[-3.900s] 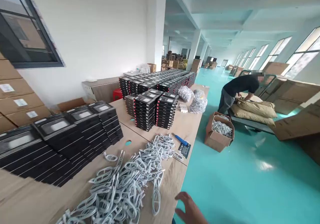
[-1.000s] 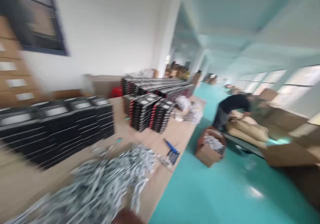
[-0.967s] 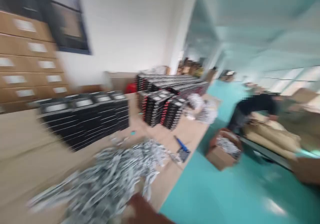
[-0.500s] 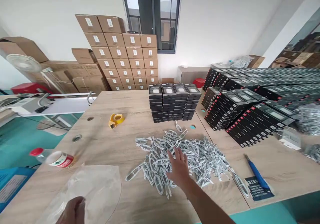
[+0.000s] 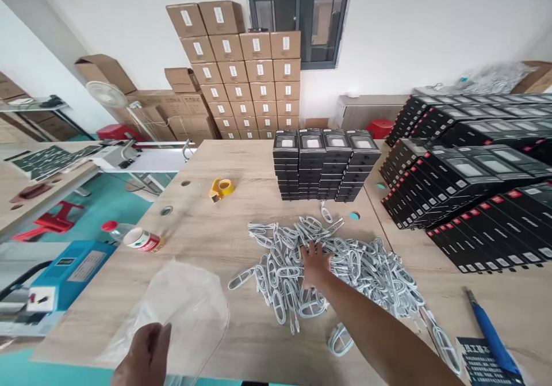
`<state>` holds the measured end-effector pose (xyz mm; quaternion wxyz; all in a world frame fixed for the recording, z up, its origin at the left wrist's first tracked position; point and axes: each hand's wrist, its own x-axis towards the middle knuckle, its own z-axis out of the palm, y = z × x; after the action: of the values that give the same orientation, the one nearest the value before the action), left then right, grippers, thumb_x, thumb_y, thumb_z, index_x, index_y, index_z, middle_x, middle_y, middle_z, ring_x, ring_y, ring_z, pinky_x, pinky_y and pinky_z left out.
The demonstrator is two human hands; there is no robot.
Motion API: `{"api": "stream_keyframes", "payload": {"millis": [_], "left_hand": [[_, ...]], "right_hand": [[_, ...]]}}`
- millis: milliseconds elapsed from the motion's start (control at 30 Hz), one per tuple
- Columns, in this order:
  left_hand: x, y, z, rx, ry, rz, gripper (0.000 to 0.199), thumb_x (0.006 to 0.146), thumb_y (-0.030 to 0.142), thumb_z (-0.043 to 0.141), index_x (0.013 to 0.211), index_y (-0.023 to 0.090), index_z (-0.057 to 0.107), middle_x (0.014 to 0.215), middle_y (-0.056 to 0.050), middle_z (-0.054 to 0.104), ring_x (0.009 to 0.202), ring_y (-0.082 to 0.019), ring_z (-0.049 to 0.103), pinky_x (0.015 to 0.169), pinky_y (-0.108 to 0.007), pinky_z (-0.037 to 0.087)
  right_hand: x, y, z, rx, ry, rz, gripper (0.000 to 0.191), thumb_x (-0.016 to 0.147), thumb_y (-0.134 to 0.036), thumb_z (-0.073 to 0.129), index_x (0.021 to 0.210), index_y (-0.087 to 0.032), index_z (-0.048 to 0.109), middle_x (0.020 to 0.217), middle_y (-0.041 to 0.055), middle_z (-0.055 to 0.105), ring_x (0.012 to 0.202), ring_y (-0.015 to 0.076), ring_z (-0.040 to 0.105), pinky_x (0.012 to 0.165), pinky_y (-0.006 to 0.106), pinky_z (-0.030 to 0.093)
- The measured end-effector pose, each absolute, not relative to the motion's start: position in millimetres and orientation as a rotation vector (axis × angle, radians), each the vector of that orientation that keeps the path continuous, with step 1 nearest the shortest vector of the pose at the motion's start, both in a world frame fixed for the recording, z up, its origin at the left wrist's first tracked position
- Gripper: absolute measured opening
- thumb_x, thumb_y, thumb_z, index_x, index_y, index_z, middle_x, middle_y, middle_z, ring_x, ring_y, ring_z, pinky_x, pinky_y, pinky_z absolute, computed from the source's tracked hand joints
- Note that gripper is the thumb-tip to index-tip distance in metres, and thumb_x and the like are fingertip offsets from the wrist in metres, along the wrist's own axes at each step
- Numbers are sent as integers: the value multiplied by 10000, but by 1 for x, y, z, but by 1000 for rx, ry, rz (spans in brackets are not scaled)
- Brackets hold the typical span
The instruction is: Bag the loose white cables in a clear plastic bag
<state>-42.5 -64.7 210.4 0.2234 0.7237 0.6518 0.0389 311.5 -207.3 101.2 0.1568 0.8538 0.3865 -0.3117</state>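
Lying on the bench (image 5: 254,167), the cables (image 5: 288,271) are touched by the right hand (image 5: 317,266), its fingers spread. Left of the cables, the bag (image 5: 190,299) is pinched between the fingers of the left hand (image 5: 144,354). Behind the cables, black boxes (image 5: 321,170) are stacked.

Wood-top table (image 5: 254,179) w/ cable pile (image 5: 366,271), blk boxes (image 5: 321,167), tape (image 5: 221,189)

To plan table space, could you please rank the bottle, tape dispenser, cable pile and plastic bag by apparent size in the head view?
1. Cable pile
2. Plastic bag
3. Bottle
4. Tape dispenser
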Motion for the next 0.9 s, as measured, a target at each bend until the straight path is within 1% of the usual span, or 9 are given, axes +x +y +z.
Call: {"api": "stream_keyframes", "payload": {"millis": [100,233,367,467,533,633,733,833,900], "left_hand": [[-41,-55,202,1993,1794,155,413,872,626,404,981,244,520,912,-23,657,846,-235,624,680,-273,423],[-27,-36,182,1954,1632,268,487,841,689,416,962,229,522,840,-15,635,744,-209,608,645,-270,433],[-8,-27,166,1903,1403,279,549,760,746,416,936,232,493,777,3,582,707,-194,558,679,-282,438],[0,-25,158,1868,1295,222,547,764,750,380,919,231,465,751,5,551,708,-192,546,693,-285,431],[3,-24,155,1869,1231,182,536,793,744,349,918,231,447,740,2,542,705,-197,545,692,-290,427],[8,-23,150,1885,1148,145,518,835,717,315,961,230,439,763,-15,566,730,-220,574,716,-310,428],[17,-26,146,1877,1122,98,500,871,674,269,1013,228,444,810,-41,608,780,-251,607,759,-340,427],[29,-33,144,1832,1138,96,498,897,636,243,1068,221,461,896,-76,650,859,-276,629,800,-366,426],[38,-41,144,1818,1133,129,502,911,626,244,1088,214,470,909,-86,659,868,-281,636,804,-372,431]], "right_hand": [[315,-205,99,2548,1085,-847,1299,532,-266,891,1597,-247,148,1650,188,13,1468,475,99,1038,734,301],[309,-214,98,2658,1125,-723,1108,586,-185,854,1549,-258,310,1619,183,188,1446,445,219,1056,663,343],[306,-221,98,2687,1047,-652,1060,611,-157,815,1541,-267,319,1622,164,196,1472,398,214,1098,607,338],[310,-216,100,2714,896,-698,1062,615,-200,829,1543,-238,316,1629,182,162,1492,434,142,1087,653,330],[313,-212,102,2745,844,-724,1035,601,-161,822,1523,-223,354,1614,188,198,1481,446,165,1071,652,355],[315,-216,110,2840,882,-695,866,633,-59,723,1442,-224,461,1536,162,342,1403,386,341,1018,519,459],[311,-227,124,2980,940,-638,719,677,-21,612,1365,-208,524,1411,128,464,1274,285,489,1000,369,481],[300,-236,139,3115,995,-592,691,694,-44,554,1365,-200,507,1379,101,482,1238,209,529,1041,276,448],[285,-236,147,3280,1047,-605,685,689,-70,553,1362,-189,502,1370,93,491,1245,197,528,1063,264,436]]}}
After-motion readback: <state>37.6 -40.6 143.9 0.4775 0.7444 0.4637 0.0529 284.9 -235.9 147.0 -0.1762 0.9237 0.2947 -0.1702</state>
